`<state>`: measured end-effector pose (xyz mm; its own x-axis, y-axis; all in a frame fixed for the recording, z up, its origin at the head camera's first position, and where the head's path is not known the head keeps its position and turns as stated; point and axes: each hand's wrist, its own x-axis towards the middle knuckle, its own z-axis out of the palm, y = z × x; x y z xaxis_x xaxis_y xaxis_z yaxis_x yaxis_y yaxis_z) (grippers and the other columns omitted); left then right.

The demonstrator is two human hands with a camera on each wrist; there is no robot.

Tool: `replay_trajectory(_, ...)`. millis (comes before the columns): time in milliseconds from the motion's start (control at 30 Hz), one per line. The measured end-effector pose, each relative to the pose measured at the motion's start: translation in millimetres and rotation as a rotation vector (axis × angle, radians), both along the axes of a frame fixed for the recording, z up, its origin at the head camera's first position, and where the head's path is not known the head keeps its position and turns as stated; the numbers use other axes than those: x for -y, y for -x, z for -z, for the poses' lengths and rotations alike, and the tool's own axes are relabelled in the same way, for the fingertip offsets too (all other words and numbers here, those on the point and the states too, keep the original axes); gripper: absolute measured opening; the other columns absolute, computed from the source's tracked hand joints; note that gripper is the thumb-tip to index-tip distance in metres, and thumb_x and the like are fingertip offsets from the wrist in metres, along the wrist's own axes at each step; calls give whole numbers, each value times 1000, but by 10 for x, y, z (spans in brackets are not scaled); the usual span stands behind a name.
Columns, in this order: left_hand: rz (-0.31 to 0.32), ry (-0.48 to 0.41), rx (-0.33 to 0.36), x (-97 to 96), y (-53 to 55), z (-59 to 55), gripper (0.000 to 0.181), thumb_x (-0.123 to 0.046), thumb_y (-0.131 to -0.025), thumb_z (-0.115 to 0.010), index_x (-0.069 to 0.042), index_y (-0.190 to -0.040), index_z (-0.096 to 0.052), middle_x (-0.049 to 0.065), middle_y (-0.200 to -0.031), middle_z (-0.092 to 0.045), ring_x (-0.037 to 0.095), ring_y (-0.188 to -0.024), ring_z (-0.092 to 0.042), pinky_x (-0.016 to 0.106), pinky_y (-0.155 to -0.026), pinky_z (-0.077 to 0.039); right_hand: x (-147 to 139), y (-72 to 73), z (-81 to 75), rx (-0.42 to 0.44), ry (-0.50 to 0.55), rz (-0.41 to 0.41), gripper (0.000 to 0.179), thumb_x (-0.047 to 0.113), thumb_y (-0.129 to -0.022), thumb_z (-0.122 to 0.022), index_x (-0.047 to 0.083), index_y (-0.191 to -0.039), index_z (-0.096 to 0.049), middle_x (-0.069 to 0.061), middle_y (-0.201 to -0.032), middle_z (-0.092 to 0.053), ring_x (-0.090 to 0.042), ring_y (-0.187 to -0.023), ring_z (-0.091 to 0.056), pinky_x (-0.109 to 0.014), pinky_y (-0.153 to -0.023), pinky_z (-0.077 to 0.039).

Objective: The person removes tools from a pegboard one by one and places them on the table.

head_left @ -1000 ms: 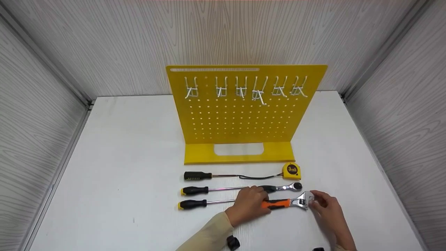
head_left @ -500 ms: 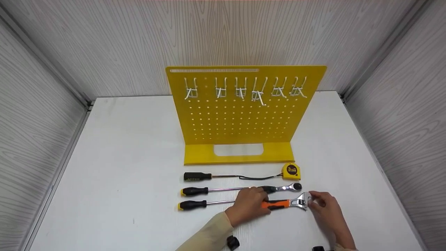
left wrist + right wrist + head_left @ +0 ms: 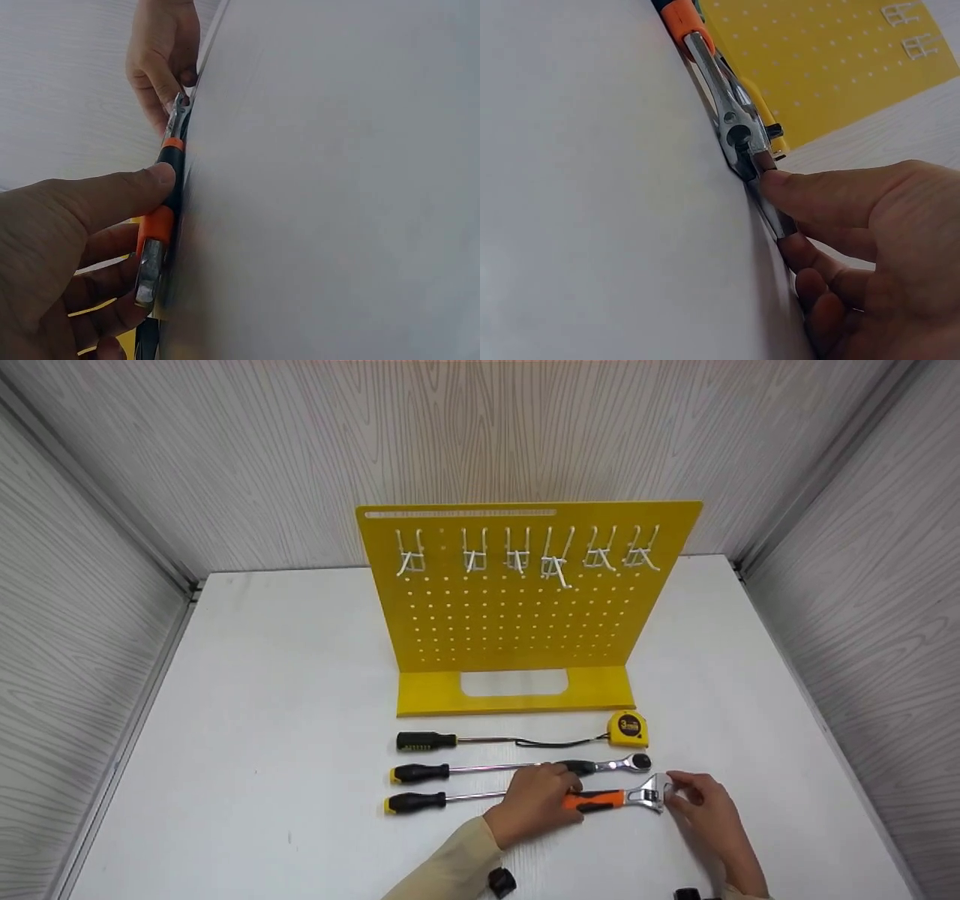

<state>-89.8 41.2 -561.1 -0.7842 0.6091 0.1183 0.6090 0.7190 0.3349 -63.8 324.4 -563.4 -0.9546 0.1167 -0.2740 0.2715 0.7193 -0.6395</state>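
An adjustable wrench with an orange and black handle and a silver head lies along the table's near side. My left hand grips its handle from the left, thumb on one side and fingers on the other in the left wrist view. At the head end, my right hand pinches the steel head between thumb and fingers. A screwdriver with a black and yellow handle points toward my left hand, which hides its tip. Just behind the wrench lies a ratchet wrench, its handle end partly hidden by my left hand.
A yellow pegboard with several white hooks stands behind the tools. In front of its base lie a dark-handled screwdriver and a yellow tape measure with a black strap. Another black and yellow screwdriver lies between. Panels enclose the white table.
The right hand and wrench head have shifted very slightly. Both hands keep hold of the wrench, and the other tools stay where they were.
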Motion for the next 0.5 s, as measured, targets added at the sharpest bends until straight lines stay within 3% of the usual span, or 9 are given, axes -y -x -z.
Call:
replay_trajectory(200, 51, -42, -5, 94, 3, -90, 38, -51, -76, -76, -24, -103, -72, -10, -90, -66, 6, -77, -58, 18, -61, -39, 23, -20, -21, 31, 28, 35, 46, 5, -90, -64, 0, -134, -52, -22, -124, -56, -34, -115, -51, -51, -101, -42)
replay_trajectory(400, 44, -165, -97, 232, 12, -153, 36, -48, -76, -77, -24, -101, -72, -11, -90, -67, 5, -78, -60, 18, -67, -45, 49, -57, -53, 18, 26, 77, 47, 10, -92, -63, 5, -137, -50, -19, -125, -56, -27, -106, -50, -35, -88, -44)
replay_trajectory(500, 23, -249, -149, 324, 21, -186, 34, -47, -77, -77, -23, -100, -72, -9, -89, -67, 7, -80, -62, 20, -68, -48, 58, -70, -93, -13, 34, 108, 44, 14, -95, -60, 7, -137, -50, -17, -129, -53, -26, -110, -52, -31, -88, -43)
